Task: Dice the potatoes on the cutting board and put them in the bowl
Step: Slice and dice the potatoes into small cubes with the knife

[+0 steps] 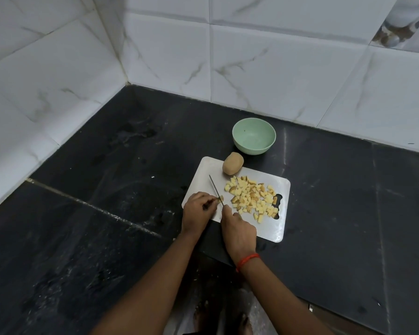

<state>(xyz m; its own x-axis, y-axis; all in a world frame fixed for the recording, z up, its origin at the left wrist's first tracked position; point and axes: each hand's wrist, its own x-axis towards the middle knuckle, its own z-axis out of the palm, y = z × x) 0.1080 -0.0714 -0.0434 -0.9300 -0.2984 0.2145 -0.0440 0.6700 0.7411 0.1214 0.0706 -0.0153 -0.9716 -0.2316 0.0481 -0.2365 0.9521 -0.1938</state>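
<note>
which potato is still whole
The brown potato at the far edge of the board, nearest the green bowl. It keeps its skin and round shape; the others are small yellow cubes piled mid-board.

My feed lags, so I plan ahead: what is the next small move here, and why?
Probably press the knife down through the small potato piece that the left hand pinches on the cutting board. The right hand holds the knife with its blade right at that piece. The diced pile, the whole potato and the empty bowl can wait.
</note>
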